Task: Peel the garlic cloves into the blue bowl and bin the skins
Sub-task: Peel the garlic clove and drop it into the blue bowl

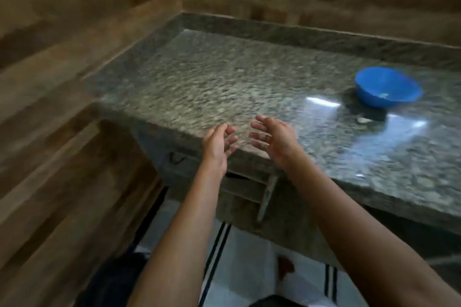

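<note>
Counter: we see a speckled granite top point(224, 77) filling the middle, blurred by camera motion.
Bowl: the blue bowl point(388, 87) sits on it far to our right, well apart from both hands; a pale fleck inside is too blurred to name.
Right hand point(277, 139): fingers spread and relaxed, palm turned inward, empty, over the counter's near edge.
Left hand point(217, 142): likewise spread and empty, palm facing the other, a gap between them.
Pale bit point(363, 120): lies on the counter just before the bowl; clove or skin, we cannot tell.
Reach: we judge it goes rightward and away from us, the right hand being nearer.
</note>
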The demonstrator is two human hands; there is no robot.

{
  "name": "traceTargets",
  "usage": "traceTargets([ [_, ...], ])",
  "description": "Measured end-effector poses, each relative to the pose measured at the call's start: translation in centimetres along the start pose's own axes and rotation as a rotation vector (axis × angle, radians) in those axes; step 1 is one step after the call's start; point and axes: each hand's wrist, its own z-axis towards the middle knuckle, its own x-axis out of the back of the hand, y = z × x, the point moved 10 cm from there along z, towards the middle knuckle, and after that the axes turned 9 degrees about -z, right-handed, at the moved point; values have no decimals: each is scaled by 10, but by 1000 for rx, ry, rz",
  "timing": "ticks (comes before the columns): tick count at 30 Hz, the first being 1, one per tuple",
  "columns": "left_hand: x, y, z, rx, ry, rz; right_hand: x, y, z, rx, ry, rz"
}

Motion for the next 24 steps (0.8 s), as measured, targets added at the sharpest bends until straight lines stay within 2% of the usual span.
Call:
traceTargets([
  [6, -169, -87, 4, 57, -266, 159, 173, -49, 13, 89, 258, 38],
  [10, -249, -148, 13, 16, -291, 262, 279, -69, 27, 93, 461, -110],
  [17, -293, -191, 32, -106, -260, 491, 406, -75, 32, -14, 889, -505],
  [20, -297, -195, 37, -161, -240, 546, 427, -77, 33, -74, 935, -623],
  [24, -302, -204, 42, -161, -293, 607, 434, -72, 42, -111, 916, -718],
])
